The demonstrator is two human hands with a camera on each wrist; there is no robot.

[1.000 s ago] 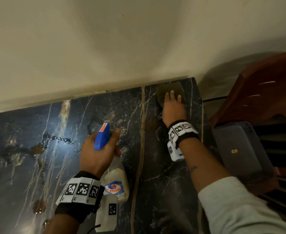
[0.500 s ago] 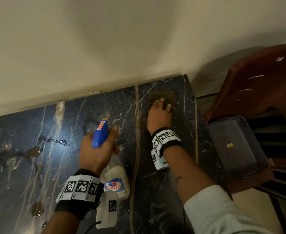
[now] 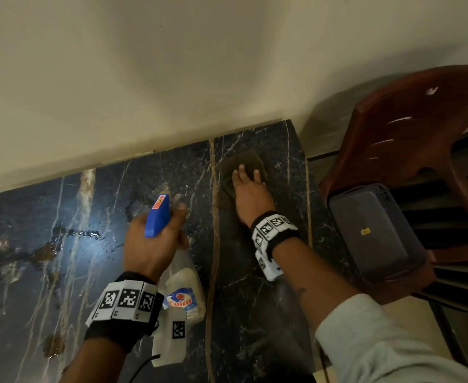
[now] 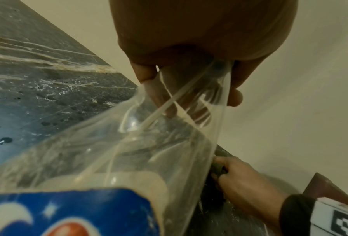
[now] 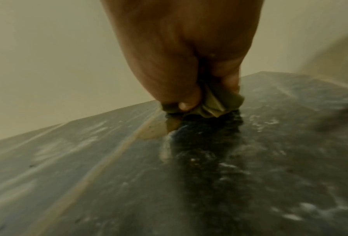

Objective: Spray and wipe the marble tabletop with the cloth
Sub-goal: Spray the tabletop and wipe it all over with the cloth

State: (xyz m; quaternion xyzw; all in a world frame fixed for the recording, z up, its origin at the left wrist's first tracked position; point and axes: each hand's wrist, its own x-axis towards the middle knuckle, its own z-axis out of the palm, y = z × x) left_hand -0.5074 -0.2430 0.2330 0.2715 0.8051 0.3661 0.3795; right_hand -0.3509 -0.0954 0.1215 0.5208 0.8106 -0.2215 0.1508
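Note:
The dark marble tabletop (image 3: 255,299) has white and gold veins. My left hand (image 3: 172,225) grips a clear spray bottle (image 3: 158,214) by the neck under its blue trigger head, holding it above the marble; its label (image 4: 68,212) faces the left wrist camera. My right hand (image 3: 251,189) presses a dark olive cloth (image 3: 244,161) onto the marble near the far right corner. Its fingers lie on top of the cloth. In the right wrist view the thumb pinches a bunched fold of cloth (image 5: 215,103).
A cream wall (image 3: 172,78) runs along the table's far edge. A dark red plastic chair (image 3: 407,134) stands just past the right edge, with a grey box (image 3: 374,233) on its seat. Wet droplets (image 3: 83,233) and brown stains (image 3: 53,345) mark the left part.
My right hand has slid the cloth left toward the gold vein and a little away from the wall. The left hand with the bottle has stayed put.

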